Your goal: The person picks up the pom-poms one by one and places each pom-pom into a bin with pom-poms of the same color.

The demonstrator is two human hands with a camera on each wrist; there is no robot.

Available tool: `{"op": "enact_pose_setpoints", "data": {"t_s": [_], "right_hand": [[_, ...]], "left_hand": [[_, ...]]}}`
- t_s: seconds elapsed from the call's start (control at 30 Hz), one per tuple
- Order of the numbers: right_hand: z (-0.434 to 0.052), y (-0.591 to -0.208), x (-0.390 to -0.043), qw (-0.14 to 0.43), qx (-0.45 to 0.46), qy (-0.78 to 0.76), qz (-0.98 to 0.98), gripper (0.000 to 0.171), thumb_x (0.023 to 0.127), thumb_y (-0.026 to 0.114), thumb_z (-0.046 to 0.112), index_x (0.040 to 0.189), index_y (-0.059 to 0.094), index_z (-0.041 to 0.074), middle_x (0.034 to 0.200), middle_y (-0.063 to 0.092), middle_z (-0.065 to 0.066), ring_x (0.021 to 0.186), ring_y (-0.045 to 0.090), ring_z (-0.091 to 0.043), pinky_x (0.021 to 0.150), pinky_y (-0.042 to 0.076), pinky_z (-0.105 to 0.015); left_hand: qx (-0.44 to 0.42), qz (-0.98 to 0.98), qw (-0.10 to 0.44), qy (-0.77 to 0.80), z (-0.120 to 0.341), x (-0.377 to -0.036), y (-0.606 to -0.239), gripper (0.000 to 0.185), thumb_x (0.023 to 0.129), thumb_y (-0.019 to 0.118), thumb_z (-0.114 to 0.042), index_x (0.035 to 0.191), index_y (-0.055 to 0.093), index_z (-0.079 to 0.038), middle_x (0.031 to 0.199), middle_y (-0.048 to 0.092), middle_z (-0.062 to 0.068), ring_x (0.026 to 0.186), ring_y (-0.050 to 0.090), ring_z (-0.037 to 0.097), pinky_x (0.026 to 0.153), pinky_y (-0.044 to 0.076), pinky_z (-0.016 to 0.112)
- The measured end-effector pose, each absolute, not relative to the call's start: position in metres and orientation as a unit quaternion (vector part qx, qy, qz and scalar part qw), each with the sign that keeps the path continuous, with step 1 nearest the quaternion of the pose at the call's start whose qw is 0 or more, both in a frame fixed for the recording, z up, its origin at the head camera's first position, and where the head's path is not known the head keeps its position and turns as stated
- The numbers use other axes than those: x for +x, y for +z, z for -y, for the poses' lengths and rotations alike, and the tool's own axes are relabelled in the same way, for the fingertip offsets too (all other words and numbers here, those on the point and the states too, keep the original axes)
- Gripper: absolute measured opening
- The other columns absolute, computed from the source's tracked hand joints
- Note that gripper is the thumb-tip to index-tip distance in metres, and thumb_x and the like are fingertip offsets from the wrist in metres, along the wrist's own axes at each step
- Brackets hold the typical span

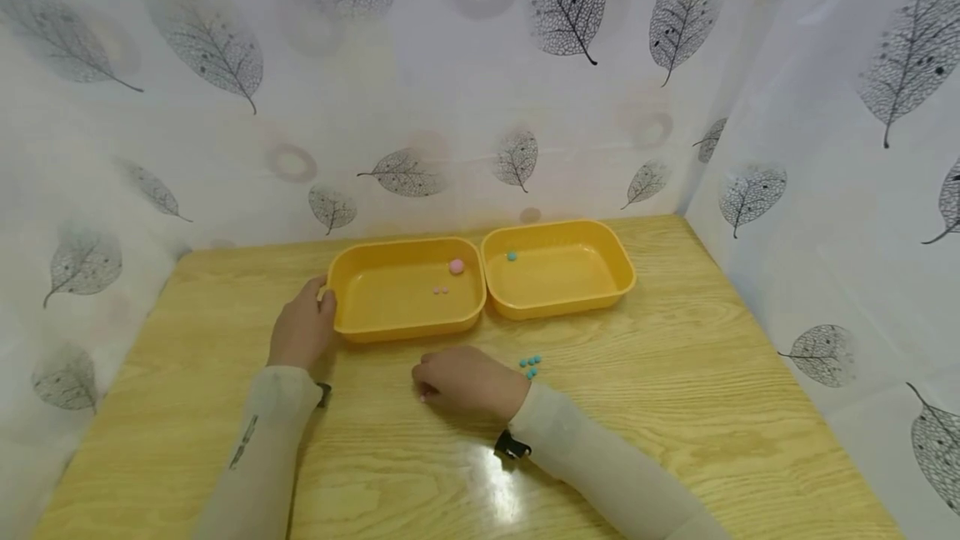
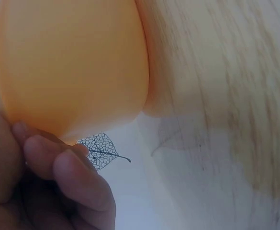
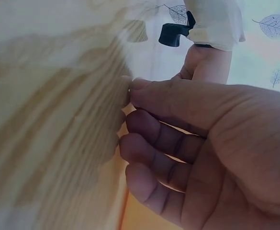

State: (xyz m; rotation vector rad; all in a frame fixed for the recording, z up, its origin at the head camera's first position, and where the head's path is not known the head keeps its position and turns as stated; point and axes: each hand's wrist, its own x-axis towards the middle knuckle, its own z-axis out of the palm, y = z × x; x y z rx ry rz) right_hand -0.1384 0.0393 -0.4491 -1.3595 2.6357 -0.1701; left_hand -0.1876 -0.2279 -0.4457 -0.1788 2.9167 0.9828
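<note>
My left hand (image 1: 303, 325) grips the left end of a yellow tray (image 1: 405, 330), thumb near the rim and fingers on the outer wall. In the left wrist view its curled fingers (image 2: 80, 179) lie against the tray wall. Inside this tray are a larger pink piece (image 1: 456, 267) and two small pink beads (image 1: 440, 291). My right hand (image 1: 472, 380) is low over the table in front of the tray, fingers curled. At its thumb tip a tiny pale pink bead (image 3: 125, 77) shows, seemingly pinched against the table; the index finger is mostly hidden.
A second yellow tray (image 1: 558, 307) adjoins the first on the right, with one teal piece (image 1: 512, 257) inside. Several small teal beads (image 1: 531, 362) lie on the wooden table (image 1: 675, 390) beside the right wrist. Leaf-patterned curtains (image 1: 450, 107) stand behind and at the sides.
</note>
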Motion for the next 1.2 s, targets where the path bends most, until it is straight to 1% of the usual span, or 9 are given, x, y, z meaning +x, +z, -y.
{"op": "enact_pose_setpoints", "data": {"t_s": [0.23, 0.3, 0.43, 0.53, 0.67, 0.8, 1.03, 1.1, 1.2], "right_hand": [[-0.042, -0.449, -0.139, 0.078, -0.459, -0.057, -0.883, 0.011, 0.100, 0.069, 0.024, 0.089, 0.068, 0.023, 0.084, 0.059, 0.013, 0.069, 0.049, -0.001, 0.063, 0.042, -0.016], [-0.044, -0.449, -0.140, 0.078, -0.458, -0.067, -0.883, 0.013, 0.099, 0.069, 0.021, 0.087, 0.066, 0.023, 0.082, 0.058, 0.013, 0.069, 0.048, -0.001, 0.063, 0.041, -0.016], [-0.047, -0.449, -0.141, 0.079, -0.452, -0.087, -0.884, 0.018, 0.097, 0.067, 0.017, 0.082, 0.059, 0.023, 0.079, 0.052, 0.012, 0.067, 0.046, -0.004, 0.062, 0.039, -0.018], [-0.050, -0.448, -0.141, 0.074, -0.452, -0.092, -0.884, 0.019, 0.096, 0.065, 0.014, 0.081, 0.056, 0.023, 0.077, 0.050, 0.011, 0.067, 0.045, -0.005, 0.062, 0.038, -0.019], [-0.052, -0.447, -0.141, 0.073, -0.450, -0.099, -0.884, 0.019, 0.094, 0.066, 0.012, 0.081, 0.056, 0.023, 0.078, 0.049, 0.012, 0.068, 0.045, -0.006, 0.062, 0.037, -0.019], [-0.053, -0.445, -0.144, 0.082, -0.441, -0.123, -0.885, 0.020, 0.091, 0.067, 0.009, 0.081, 0.057, 0.022, 0.078, 0.049, 0.012, 0.069, 0.044, -0.005, 0.064, 0.037, -0.019], [-0.055, -0.434, -0.150, 0.101, -0.429, -0.139, -0.887, 0.026, 0.097, 0.072, 0.019, 0.078, 0.055, 0.022, 0.074, 0.047, 0.010, 0.067, 0.042, -0.005, 0.062, 0.035, -0.019], [-0.054, -0.431, -0.150, 0.099, -0.427, -0.131, -0.889, 0.027, 0.097, 0.074, 0.021, 0.078, 0.054, 0.022, 0.073, 0.047, 0.010, 0.067, 0.042, -0.005, 0.061, 0.034, -0.020], [-0.055, -0.430, -0.151, 0.086, -0.428, -0.116, -0.892, 0.026, 0.097, 0.074, 0.024, 0.080, 0.055, 0.023, 0.075, 0.049, 0.011, 0.068, 0.044, -0.004, 0.061, 0.035, -0.020]], "left_hand": [[-0.053, -0.946, 0.026, 0.318, 0.228, -0.187, -0.445, 0.056, 0.112, 0.030, -0.032, 0.158, 0.034, 0.001, 0.140, 0.057, 0.031, 0.114, 0.061, 0.042, 0.104, 0.044, 0.063], [-0.052, -0.946, 0.027, 0.317, 0.228, -0.187, -0.445, 0.057, 0.112, 0.029, -0.033, 0.158, 0.034, 0.001, 0.140, 0.057, 0.031, 0.113, 0.061, 0.042, 0.103, 0.044, 0.063], [-0.054, -0.947, 0.027, 0.317, 0.228, -0.188, -0.446, 0.057, 0.112, 0.029, -0.033, 0.159, 0.033, 0.000, 0.142, 0.056, 0.030, 0.118, 0.060, 0.043, 0.105, 0.043, 0.063], [-0.055, -0.947, 0.026, 0.317, 0.229, -0.188, -0.447, 0.057, 0.112, 0.029, -0.033, 0.159, 0.034, 0.000, 0.141, 0.057, 0.030, 0.116, 0.060, 0.043, 0.104, 0.044, 0.063], [-0.056, -0.947, 0.027, 0.316, 0.229, -0.188, -0.447, 0.057, 0.112, 0.029, -0.033, 0.158, 0.034, 0.000, 0.139, 0.058, 0.030, 0.112, 0.061, 0.042, 0.102, 0.045, 0.062], [-0.058, -0.946, 0.029, 0.317, 0.228, -0.188, -0.445, 0.057, 0.112, 0.029, -0.033, 0.158, 0.034, 0.000, 0.141, 0.057, 0.030, 0.117, 0.060, 0.043, 0.105, 0.044, 0.063], [-0.063, -0.946, 0.036, 0.316, 0.226, -0.187, -0.444, 0.057, 0.112, 0.029, -0.032, 0.159, 0.033, 0.000, 0.143, 0.054, 0.031, 0.116, 0.059, 0.042, 0.107, 0.042, 0.063], [-0.068, -0.945, 0.040, 0.316, 0.226, -0.188, -0.444, 0.057, 0.112, 0.029, -0.033, 0.159, 0.032, 0.000, 0.145, 0.053, 0.031, 0.118, 0.058, 0.042, 0.108, 0.041, 0.063], [-0.070, -0.945, 0.041, 0.316, 0.225, -0.187, -0.444, 0.057, 0.112, 0.028, -0.033, 0.159, 0.031, 0.000, 0.145, 0.052, 0.031, 0.115, 0.058, 0.041, 0.107, 0.042, 0.063]]}}
